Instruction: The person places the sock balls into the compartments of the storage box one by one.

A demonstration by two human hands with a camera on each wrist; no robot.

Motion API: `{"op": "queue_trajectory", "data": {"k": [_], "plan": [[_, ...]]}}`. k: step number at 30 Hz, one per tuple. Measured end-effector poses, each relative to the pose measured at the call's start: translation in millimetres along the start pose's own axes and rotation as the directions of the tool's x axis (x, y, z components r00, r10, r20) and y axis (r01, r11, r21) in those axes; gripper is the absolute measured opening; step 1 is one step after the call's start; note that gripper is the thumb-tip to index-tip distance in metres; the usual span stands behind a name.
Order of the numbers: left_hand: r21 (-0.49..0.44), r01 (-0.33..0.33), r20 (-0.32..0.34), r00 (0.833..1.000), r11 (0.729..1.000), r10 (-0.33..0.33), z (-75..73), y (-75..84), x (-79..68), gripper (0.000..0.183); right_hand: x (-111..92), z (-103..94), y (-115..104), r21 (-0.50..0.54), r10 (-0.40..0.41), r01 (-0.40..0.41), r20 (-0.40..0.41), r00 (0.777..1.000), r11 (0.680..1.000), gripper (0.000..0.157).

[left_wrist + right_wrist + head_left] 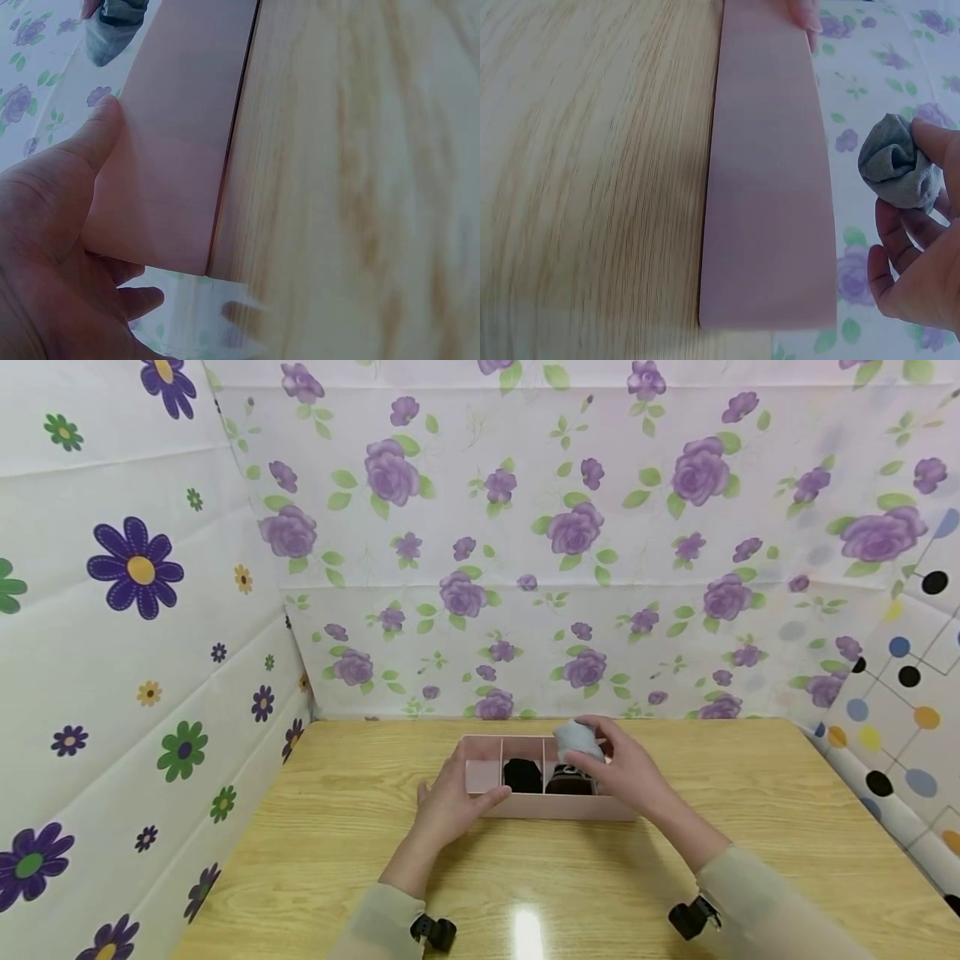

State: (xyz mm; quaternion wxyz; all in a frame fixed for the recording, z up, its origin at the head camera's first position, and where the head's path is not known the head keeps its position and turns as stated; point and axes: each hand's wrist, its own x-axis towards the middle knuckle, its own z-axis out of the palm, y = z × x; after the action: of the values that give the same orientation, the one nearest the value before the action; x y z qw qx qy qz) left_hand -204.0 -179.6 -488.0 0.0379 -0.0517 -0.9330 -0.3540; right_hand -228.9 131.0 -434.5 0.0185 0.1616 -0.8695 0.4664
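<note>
A pink divided box (558,807) stands on the table. My left hand (447,806) grips its left end, thumb on the front rim and the other fingers around the end wall. Over the right part of the box, my right hand (617,763) pinches a rolled-up light grey sock (576,741) between thumb and fingers; in the right wrist view the sock (900,163) shows its folded cloth, above the rim. A black rolled bundle (522,776) fills the second compartment. Beside it lies a dark bundle (568,781) with white lines. The right end is partly hidden by my hand.
The light wood table (337,852) reaches back to a wall covering (465,652) with purple flowers. Patterned sheets hang at the left and right sides. Black wrist cameras (433,933) sit on both sleeves.
</note>
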Motion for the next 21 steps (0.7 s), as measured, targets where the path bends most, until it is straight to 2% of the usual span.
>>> {"op": "queue_trajectory", "data": {"k": [10, 21], "plan": [[-0.019, -0.015, 0.008, 1.0, 1.0, 0.015, 0.0, -0.6, 1.6, 0.119, 11, 23.2, -9, -0.013, 0.0, 0.0, 0.001, 1.0, 1.0, 0.069], [-0.072, -0.043, 0.045, 0.998, 0.996, 0.046, -5.8, -7.2, 2.2, 0.114, 17, 35.7, -19, 0.02, 0.023, -0.025, 0.075, 0.997, 0.999, 0.068]]}}
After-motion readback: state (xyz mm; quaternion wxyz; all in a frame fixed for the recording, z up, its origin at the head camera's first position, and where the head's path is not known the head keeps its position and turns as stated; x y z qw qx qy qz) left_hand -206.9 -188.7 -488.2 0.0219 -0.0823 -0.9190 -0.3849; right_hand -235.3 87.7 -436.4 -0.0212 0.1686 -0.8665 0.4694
